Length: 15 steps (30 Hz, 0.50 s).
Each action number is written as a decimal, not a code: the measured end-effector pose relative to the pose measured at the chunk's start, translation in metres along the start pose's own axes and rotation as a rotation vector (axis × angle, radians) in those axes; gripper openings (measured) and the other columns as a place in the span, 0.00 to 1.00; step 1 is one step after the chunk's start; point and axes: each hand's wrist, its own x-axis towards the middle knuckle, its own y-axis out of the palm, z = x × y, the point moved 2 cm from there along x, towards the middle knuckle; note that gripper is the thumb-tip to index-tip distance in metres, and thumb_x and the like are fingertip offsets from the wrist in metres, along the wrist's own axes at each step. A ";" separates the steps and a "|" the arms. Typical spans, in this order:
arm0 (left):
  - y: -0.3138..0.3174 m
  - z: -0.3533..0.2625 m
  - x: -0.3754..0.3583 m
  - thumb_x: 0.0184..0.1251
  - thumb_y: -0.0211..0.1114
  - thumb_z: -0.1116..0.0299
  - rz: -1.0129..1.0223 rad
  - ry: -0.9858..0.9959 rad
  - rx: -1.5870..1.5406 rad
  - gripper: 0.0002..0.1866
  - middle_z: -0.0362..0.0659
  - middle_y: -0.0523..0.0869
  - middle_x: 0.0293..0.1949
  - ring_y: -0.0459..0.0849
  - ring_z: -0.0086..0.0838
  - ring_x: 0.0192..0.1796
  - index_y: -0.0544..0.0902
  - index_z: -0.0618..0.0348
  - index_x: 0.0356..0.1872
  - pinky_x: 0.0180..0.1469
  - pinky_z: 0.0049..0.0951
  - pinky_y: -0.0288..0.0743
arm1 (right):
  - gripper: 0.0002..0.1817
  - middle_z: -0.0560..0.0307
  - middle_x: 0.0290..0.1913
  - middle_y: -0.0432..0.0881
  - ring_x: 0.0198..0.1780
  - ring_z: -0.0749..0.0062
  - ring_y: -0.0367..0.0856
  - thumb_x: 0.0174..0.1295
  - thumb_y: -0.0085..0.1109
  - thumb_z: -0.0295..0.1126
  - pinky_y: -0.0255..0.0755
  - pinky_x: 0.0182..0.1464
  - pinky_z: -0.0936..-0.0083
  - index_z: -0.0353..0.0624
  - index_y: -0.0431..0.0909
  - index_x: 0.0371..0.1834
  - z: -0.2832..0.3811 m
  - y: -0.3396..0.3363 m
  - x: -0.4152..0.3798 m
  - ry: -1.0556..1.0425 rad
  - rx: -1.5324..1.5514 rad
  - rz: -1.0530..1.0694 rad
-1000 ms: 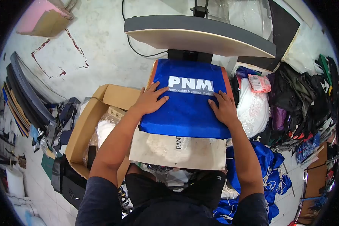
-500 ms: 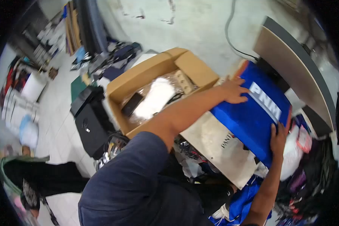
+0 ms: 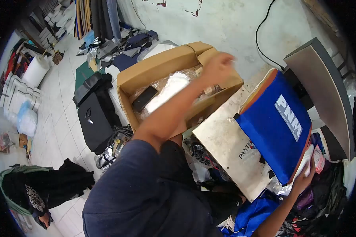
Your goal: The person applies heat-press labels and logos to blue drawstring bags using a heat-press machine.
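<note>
A flat blue fabric bag (image 3: 271,130) with white PNM lettering and orange edging lies tilted across a cream-coloured board (image 3: 221,138) printed with dark letters. At the bag's lower right edge is my right hand (image 3: 303,175), its fingers closed along the edge; the fingertips are partly hidden. My left hand (image 3: 221,65) is raised above the right end of an open cardboard box (image 3: 134,77), apart from the bag, and its fingers are smeared by motion. Inside the box are a dark phone-like object (image 3: 145,98), a white bundle (image 3: 168,93) and clear plastic.
A curved grey panel (image 3: 324,87) stands to the right of the bag, with a black cable (image 3: 259,37) on the wall behind. Black cases (image 3: 97,122) stand left of the box. Dark cloth (image 3: 324,189) is heaped at right. A person in dark clothing (image 3: 53,181) is at lower left.
My left hand has left the blue bag's upper corner and moved up and left over the box. My right hand has shifted from the bag's face to its lower right edge.
</note>
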 end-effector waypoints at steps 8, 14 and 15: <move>-0.172 0.209 -0.119 0.57 0.72 0.50 0.241 -0.631 0.589 0.30 0.59 0.86 0.48 0.85 0.48 0.52 0.82 0.64 0.53 0.57 0.42 0.77 | 0.22 0.47 0.39 0.81 0.30 0.71 0.76 0.79 0.43 0.35 0.74 0.36 0.76 0.35 0.68 0.70 -0.030 -0.081 -0.182 0.438 0.186 -0.156; -0.140 0.207 -0.173 0.56 0.67 0.37 0.495 -0.761 0.899 0.41 0.59 0.81 0.58 0.81 0.51 0.60 0.77 0.61 0.62 0.64 0.44 0.73 | 0.26 0.40 0.55 0.77 0.54 0.56 0.75 0.76 0.47 0.41 0.69 0.58 0.61 0.33 0.66 0.69 0.039 -0.017 -0.350 0.448 0.327 0.261; -0.135 0.205 -0.173 0.56 0.67 0.37 0.534 -0.775 0.997 0.40 0.58 0.80 0.59 0.79 0.51 0.61 0.78 0.61 0.61 0.65 0.46 0.72 | 0.29 0.35 0.61 0.74 0.64 0.48 0.72 0.74 0.51 0.43 0.64 0.66 0.53 0.32 0.65 0.69 0.061 -0.011 -0.365 0.364 0.190 0.441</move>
